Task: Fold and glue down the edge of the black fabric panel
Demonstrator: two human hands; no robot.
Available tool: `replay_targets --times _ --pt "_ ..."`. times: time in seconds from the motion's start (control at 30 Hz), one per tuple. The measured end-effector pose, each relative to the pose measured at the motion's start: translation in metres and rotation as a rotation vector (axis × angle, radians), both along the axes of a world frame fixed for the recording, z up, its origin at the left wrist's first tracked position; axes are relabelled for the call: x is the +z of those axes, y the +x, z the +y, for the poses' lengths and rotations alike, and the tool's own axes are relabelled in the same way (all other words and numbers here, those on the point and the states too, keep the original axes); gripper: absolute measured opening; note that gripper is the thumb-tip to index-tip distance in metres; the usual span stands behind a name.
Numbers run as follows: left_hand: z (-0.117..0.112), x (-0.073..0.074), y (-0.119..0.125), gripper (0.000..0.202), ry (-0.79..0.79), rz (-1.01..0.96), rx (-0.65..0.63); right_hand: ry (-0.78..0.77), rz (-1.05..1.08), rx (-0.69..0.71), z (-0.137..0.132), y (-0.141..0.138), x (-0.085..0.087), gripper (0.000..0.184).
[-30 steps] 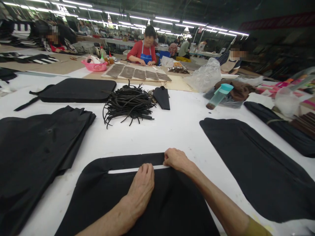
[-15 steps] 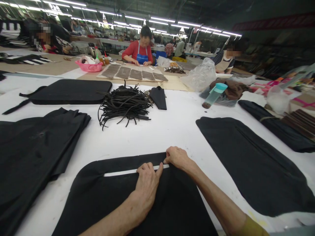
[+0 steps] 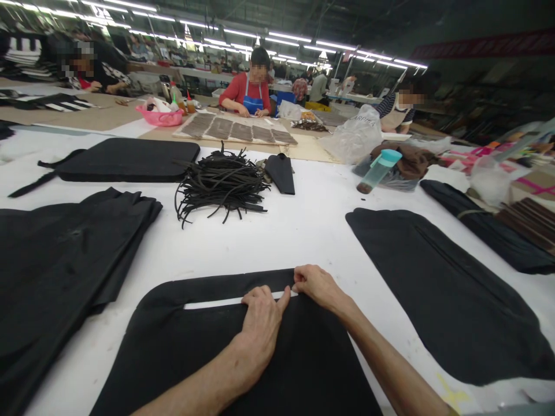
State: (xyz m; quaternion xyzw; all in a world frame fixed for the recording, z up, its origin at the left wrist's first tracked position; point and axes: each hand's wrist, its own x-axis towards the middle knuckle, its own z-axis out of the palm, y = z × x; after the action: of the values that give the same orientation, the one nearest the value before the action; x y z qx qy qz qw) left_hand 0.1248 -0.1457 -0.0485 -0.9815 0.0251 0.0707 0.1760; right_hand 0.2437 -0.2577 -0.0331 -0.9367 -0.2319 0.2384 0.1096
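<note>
A black sheet panel (image 3: 208,352) with rounded corners lies flat in front of me. Near its far edge runs a long narrow white slot (image 3: 212,304); whether it is a cut-through or a white strip I cannot tell. My left hand (image 3: 263,318) rests across the slot's middle, pressing down with its fingers apart and one digit pointing right. Just beside it, my right hand (image 3: 315,284) pinches the black material at the slot's right end, hiding that tip.
Black sheets (image 3: 73,248) are stacked at left, and a similar slotted black panel (image 3: 437,289) lies at right. Beyond are a heap of black strips (image 3: 221,182), a black padded piece (image 3: 130,159) and a teal-lidded bottle (image 3: 378,172). A person in red (image 3: 247,95) works across the table.
My right hand has shifted slightly toward me, its fingertips now covering the slot's right end. My left hand stays on the panel in nearly the same place.
</note>
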Motion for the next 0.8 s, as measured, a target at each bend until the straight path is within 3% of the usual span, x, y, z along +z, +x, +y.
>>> replay_targets --times 0.27,0.53,0.8 --pt "0.004 0.002 0.000 0.056 -0.077 0.000 0.024 -0.081 -0.062 -0.066 0.006 0.003 0.007 0.008" --pt "0.004 -0.005 -0.003 0.056 -0.071 -0.033 0.004 0.102 0.021 -0.058 0.005 -0.018 -0.003 0.011" --pt "0.057 -0.015 -0.040 0.048 -0.213 -0.196 -0.123 0.067 -0.043 -0.092 0.014 -0.026 -0.006 0.019"
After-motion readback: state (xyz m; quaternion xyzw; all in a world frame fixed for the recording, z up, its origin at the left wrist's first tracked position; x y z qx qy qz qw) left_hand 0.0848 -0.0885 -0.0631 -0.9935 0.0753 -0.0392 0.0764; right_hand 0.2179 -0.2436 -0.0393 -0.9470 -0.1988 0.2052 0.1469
